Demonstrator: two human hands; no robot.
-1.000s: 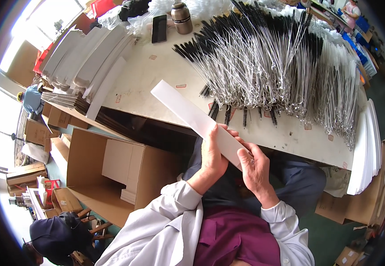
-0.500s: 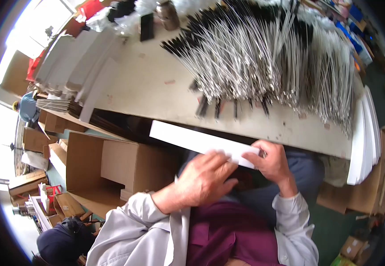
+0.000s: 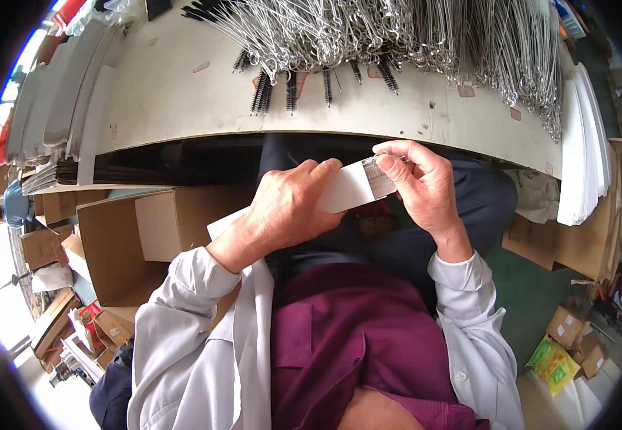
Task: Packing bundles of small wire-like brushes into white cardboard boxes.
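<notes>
Clock positions are read from the centre of your view. At ten o'clock, a stack of long white flattened cardboard pieces (image 3: 53,100) overhangs the table's edge. At nine o'clock, below the table, an open brown corrugated cardboard box (image 3: 114,251) has its hollow toward you. The pale, smooth-topped worktable (image 3: 175,100) spans ten to two o'clock. At the centre, your left hand (image 3: 289,204) lies back upward, its fingers wrapped over a long narrow white cardboard box (image 3: 348,190); their undersides are hidden. This narrow box is held above your lap, clear of the worktable, sloping from nine o'clock, where its end shows past your left wrist, up to two o'clock, where it bears a grey, finely lined section. Toward half past twelve, a heap of slender silver wire brushes with black bristles (image 3: 347,36) fans over the tabletop, several bristled tips pointing toward you. Between two and three o'clock, close to the centre, your right hand (image 3: 429,190) pinches the narrow box's end between thumb and forefinger; a silvery detail there is too small to identify. At two o'clock, a bundle of thin silver wires (image 3: 515,57) continues the heap. At four o'clock sits a yellow-green plastic packet (image 3: 553,364). Just before three o'clock, a sheaf of long white card strips (image 3: 583,158) hangs past the tabletop.
</notes>
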